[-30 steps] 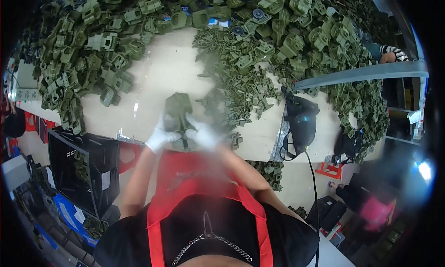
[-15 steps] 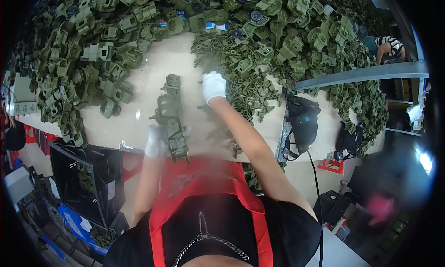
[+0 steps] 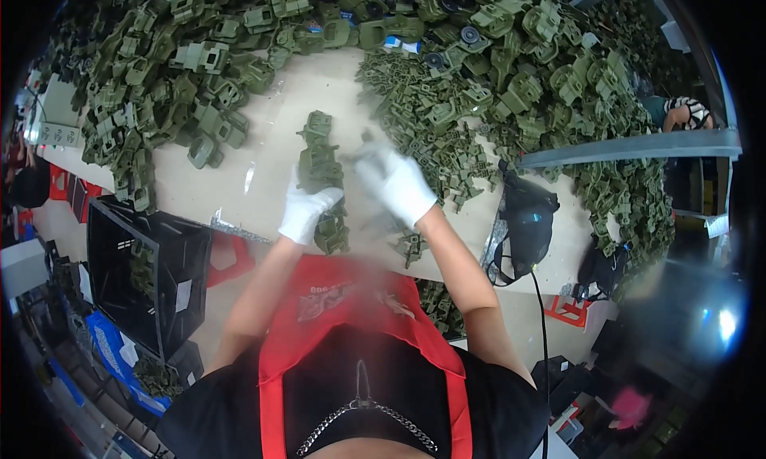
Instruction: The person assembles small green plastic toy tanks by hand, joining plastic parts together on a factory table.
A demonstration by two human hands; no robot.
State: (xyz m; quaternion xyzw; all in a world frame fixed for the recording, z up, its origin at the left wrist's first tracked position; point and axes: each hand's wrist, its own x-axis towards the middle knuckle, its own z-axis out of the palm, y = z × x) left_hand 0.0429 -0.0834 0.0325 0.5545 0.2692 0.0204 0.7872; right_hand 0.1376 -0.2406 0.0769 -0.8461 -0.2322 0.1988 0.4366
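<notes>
- Head view, location: a line of green parts runs inward from the near edge of the desk [image 3: 263, 152]. The upper part [image 3: 317, 125] lies farthest from that edge, the lower part [image 3: 332, 234] just beside it, and the middle part [image 3: 321, 168] between them. Whether they join or only touch cannot be told.
- Head view, left hand [image 3: 310, 212]: closed on the near end of the middle part, thumb along its right side, fingers at its left.
- Head view, right hand [image 3: 396, 186]: just right of the line, beside the pile of small pieces [image 3: 431, 112]. Fingers are curled but blurred; whether they hold a piece cannot be told.
- Head view, surroundings: larger green shells [image 3: 207, 124] are heaped toward the left and far edges; a black bag [image 3: 531, 220] rests near the near edge, farther right.
- Handling, as judged: the parts look like moulded plastic, light and stiff. Thin projecting tabs may snap or snag; gloved fingertips may slip on smooth faces.
- Grip point, as judged: take the middle part by its long sides, thumb opposite fingers, clear of the tabs.
</notes>
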